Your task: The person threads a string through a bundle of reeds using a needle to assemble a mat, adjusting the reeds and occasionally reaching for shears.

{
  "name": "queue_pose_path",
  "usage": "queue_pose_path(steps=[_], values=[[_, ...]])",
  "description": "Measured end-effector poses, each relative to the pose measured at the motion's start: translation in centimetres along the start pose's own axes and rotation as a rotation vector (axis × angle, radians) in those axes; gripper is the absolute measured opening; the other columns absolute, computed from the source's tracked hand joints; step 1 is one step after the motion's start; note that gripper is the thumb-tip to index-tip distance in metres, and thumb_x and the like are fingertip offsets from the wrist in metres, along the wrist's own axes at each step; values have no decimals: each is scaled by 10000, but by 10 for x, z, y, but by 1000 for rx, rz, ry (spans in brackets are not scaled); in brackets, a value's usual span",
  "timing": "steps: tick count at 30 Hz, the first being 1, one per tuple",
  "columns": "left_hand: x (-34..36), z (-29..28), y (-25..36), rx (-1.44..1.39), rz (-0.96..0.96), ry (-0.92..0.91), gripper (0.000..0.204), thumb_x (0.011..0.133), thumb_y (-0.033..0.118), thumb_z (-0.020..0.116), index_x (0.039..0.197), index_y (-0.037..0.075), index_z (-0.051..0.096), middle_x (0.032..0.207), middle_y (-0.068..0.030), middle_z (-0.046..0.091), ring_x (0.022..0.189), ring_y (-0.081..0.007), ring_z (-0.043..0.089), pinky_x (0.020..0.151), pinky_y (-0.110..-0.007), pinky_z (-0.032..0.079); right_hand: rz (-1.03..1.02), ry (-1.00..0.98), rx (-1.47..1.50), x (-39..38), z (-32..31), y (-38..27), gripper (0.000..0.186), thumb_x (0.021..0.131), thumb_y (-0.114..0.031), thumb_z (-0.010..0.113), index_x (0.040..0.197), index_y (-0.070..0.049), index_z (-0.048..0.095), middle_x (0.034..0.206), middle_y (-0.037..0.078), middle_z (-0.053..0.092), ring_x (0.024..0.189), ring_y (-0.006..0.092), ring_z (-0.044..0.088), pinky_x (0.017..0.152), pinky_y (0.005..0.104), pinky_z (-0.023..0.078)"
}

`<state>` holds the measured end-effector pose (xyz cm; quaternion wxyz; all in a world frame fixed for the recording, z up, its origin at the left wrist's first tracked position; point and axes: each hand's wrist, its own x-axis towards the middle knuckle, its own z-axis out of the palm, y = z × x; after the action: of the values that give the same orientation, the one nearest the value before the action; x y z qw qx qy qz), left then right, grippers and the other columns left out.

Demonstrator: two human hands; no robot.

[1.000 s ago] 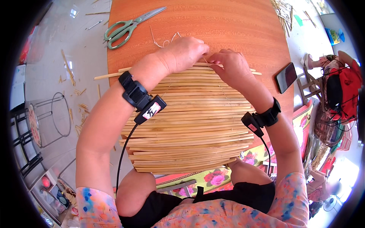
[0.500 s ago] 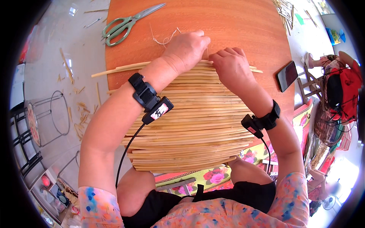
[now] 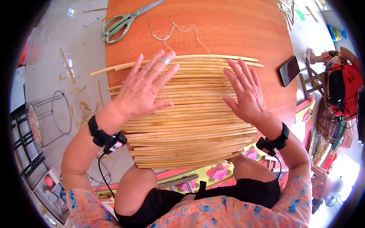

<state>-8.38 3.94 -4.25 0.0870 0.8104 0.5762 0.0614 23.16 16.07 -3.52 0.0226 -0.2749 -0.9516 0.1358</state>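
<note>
A mat of thin pale straw-coloured sticks (image 3: 190,110), laid side by side and tied with thread, reaches from the wooden table over its near edge toward my lap. Over its left part is my left hand (image 3: 142,85), fingers spread, a ring on one finger. My right hand (image 3: 245,89) lies over the right part, its fingers also apart. Neither hand holds anything; whether the palms touch the sticks is hard to tell. White thread (image 3: 195,30) curls on the table beyond the far sticks. Green-handled scissors (image 3: 123,26) lie at the far left.
The orange-brown table (image 3: 228,22) carries a dark phone (image 3: 289,71) at its right edge. Cut stick pieces (image 3: 84,110) litter the floor on the left, near a wire-framed stool (image 3: 49,117). Another person's arm and leg show at right, beside a red bag (image 3: 349,85).
Both hands have left the thread at the far edge and come back nearer, spreading apart with fingers opened. The thread now lies loose on the table.
</note>
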Motion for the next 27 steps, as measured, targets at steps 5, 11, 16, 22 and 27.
queue_pose_path(steps=[5,11,16,22,27], values=[[-6,22,14,-61,-14,-77,1003,817,737,580,1576,135,316,1661,-112,225,1535,-326,198,1222,-609,110,-1,-60,-21,-8,22,-8,816,896,-496,635,1535,-69,362,1643,111,270,1531,363,193,1192,635,149],[-5,24,18,-56,-30,-82,1009,802,619,694,1585,131,286,1666,-89,218,1541,-293,182,1224,-612,112,14,-69,-60,-8,28,-9,832,881,-508,638,1529,-64,363,1639,102,282,1532,347,198,1190,646,128],[-10,25,16,-81,-17,-40,965,826,624,659,1579,138,302,1659,-89,237,1534,-299,205,1221,-615,118,29,-70,-52,-5,26,-14,809,874,-489,665,1508,-66,392,1638,98,284,1536,336,193,1193,643,122],[-13,-10,-8,-53,-99,305,454,856,244,728,1272,103,611,1373,-101,540,1289,-309,500,1088,-502,379,12,4,-42,3,16,-24,726,877,-354,711,1481,-67,427,1601,107,336,1506,345,253,1178,611,203],[-17,-7,-21,-104,-114,397,173,784,21,735,945,41,676,1003,-74,621,962,-283,603,841,-402,498,-103,63,121,34,0,-56,478,853,-154,722,1296,-31,592,1335,149,567,1242,375,514,1016,509,427]])
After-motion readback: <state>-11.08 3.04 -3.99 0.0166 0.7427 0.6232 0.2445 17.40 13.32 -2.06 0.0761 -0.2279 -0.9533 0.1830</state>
